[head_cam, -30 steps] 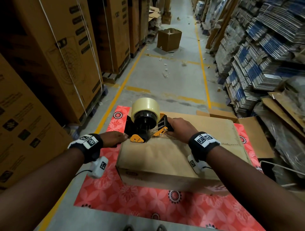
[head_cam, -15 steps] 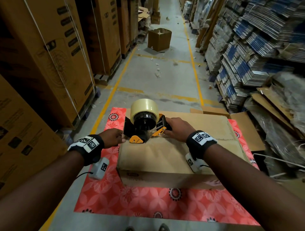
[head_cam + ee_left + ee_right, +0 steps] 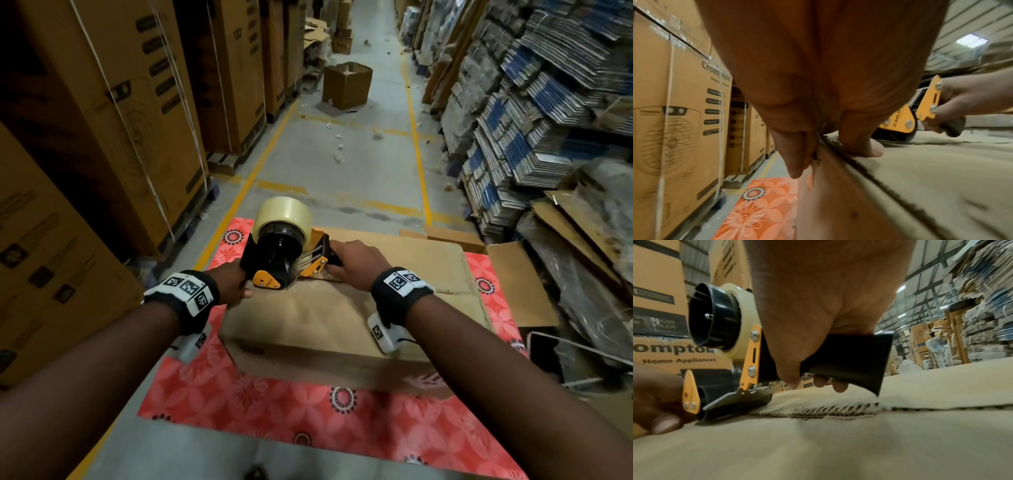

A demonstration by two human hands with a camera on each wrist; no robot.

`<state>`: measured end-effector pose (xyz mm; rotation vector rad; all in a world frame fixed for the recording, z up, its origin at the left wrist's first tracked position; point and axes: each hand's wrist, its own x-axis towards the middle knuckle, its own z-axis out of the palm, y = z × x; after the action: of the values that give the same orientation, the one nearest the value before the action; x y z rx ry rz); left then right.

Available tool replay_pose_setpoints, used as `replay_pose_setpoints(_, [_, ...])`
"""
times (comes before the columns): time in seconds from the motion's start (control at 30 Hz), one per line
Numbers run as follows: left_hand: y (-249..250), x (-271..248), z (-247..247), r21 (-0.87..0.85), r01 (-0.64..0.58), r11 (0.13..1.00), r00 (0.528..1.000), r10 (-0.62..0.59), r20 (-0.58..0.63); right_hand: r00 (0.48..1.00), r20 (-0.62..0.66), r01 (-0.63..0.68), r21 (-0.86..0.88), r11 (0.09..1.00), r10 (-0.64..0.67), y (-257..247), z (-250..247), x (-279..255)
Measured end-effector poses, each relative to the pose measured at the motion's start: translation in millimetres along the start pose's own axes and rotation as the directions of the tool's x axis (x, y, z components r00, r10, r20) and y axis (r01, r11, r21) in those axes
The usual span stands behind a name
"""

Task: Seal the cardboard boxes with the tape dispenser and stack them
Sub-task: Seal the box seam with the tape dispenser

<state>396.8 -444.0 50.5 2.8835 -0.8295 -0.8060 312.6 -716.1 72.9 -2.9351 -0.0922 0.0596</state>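
A brown cardboard box lies on a red floral mat, its top flaps closed along a middle seam. A black and orange tape dispenser with a clear tape roll stands on the box's left end, its front roller on the seam. My right hand grips the black handle. My left hand pinches the box's left edge just in front of the dispenser: the thumb presses on the top and the fingers run down the side. I cannot see any tape laid on the seam.
The red mat lies on a grey aisle floor. Tall strapped cartons line the left, stacks of flattened cartons the right. A second box with open flaps sits behind right. Another open box stands farther down the aisle.
The head view has drifted a little. Both hands and the dispenser stay at the box's left end.
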Motion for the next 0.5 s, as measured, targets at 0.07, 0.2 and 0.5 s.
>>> replay_pose_setpoints(0.07, [0.4, -0.6, 2.7, -0.031, 0.032, 0.999, 0.998, -0.033, -0.047, 1.0, 0.001, 0.016, -0.033, 0.999, -0.016, 9.1, -3.8, -6.9])
replay_pose_setpoints(0.2, [10.3, -10.3, 0.8, -0.018, 0.117, 0.993, 0.992, -0.118, -0.052, 0.999, -0.001, 0.032, -0.103, 0.994, -0.032, 36.8, -14.6, -26.0])
replay_pose_setpoints(0.5, [55.0, -13.4, -0.1, 0.108, 0.133, 0.985, 0.99, -0.127, -0.054, 0.999, -0.006, -0.047, -0.046, 0.998, 0.047, 79.4, -20.8, -58.8])
